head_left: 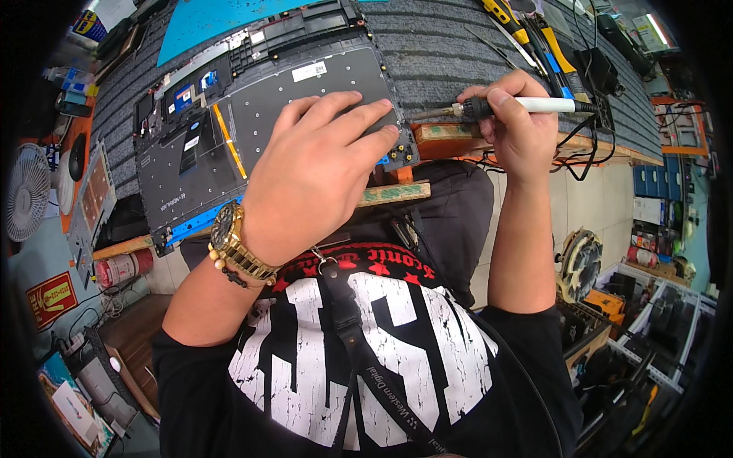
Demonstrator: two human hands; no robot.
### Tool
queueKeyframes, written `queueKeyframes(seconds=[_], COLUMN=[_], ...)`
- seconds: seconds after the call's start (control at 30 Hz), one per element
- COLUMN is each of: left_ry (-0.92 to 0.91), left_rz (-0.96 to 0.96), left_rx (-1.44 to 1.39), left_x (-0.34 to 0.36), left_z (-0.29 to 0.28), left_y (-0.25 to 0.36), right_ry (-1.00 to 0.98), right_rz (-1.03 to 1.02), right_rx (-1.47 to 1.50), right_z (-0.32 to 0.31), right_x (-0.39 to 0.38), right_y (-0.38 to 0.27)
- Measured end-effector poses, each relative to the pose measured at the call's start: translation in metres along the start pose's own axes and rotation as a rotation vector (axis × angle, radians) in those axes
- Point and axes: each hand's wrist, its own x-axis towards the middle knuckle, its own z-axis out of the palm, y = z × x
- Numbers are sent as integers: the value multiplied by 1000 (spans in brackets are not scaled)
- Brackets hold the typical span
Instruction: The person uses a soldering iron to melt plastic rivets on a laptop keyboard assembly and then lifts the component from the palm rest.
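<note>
A dark laptop top case [263,95], its inner side up, lies tilted at the front edge of the bench. It has rows of small studs, a yellow-orange ribbon cable [229,141] and blue strips along its near edge. My left hand [313,168] rests on the panel, fingers stretched and slightly spread, holding nothing. To the right, my right hand [523,137] grips a soldering iron [546,104] with a white-and-black handle, pen-like. The iron's metal tip points left, close to the right edge of the top case. Whether it touches is hard to tell.
Grey ribbed matting [427,57] covers the bench, with a blue mat [221,27] at the back. Several hand tools, including a yellow-handled one [561,49], lie back right. The iron's black cable [592,126] trails at right. A white fan [29,191] stands far left.
</note>
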Motion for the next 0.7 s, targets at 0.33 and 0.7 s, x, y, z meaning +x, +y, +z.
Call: queueKeyframes(seconds=[0.33, 0.7], left_ry=[-6, -14], left_rz=[-7, -11], left_rx=[-3, -4], left_x=[1, 1], left_z=[-2, -2], left_y=[1, 2], right_ry=[7, 18], right_rz=[14, 27], right_rx=[-59, -54], right_z=[2, 3], right_x=[0, 0], right_y=[-2, -2])
